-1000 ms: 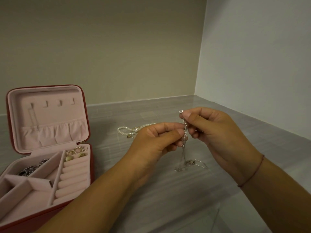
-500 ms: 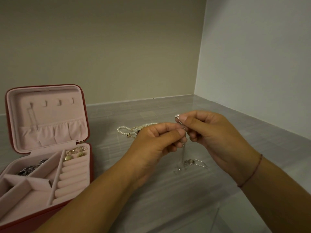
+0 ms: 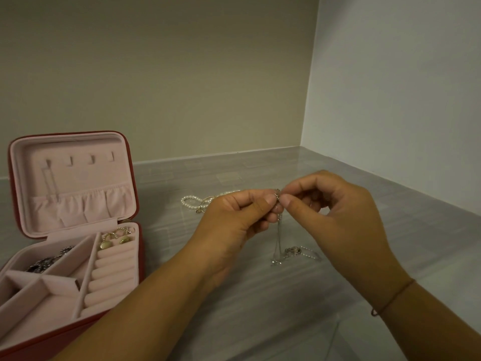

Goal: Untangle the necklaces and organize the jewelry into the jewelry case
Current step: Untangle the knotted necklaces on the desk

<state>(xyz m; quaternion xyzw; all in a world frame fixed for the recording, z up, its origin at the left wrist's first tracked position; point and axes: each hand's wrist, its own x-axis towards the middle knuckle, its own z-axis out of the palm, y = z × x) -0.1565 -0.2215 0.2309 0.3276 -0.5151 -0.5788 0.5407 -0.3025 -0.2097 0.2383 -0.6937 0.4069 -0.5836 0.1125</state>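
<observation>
Above the grey tabletop, my left hand (image 3: 235,217) and my right hand (image 3: 330,212) pinch the top of a thin silver chain necklace (image 3: 278,238) between thumb and forefinger, fingertips nearly touching. The chain hangs down to the table, where its pendant end (image 3: 294,251) lies. A pearl strand with a gold piece (image 3: 195,203) lies on the table behind my left hand, partly hidden by it. The red jewelry case (image 3: 135,256) stands open at the left, pink inside, with gold earrings (image 3: 114,241) on the ring rolls and dark jewelry (image 3: 44,261) in a compartment.
The table (image 3: 234,295) sits in a corner; walls rise close behind and to the right. The case's raised lid (image 3: 70,183) has small hooks and a gathered pocket. A thin red cord circles my right wrist (image 3: 390,298).
Both hands have lowered slightly and drawn closer together. The chain's top end, which stuck up above my right fingers a second ago, is now tucked between the fingertips.
</observation>
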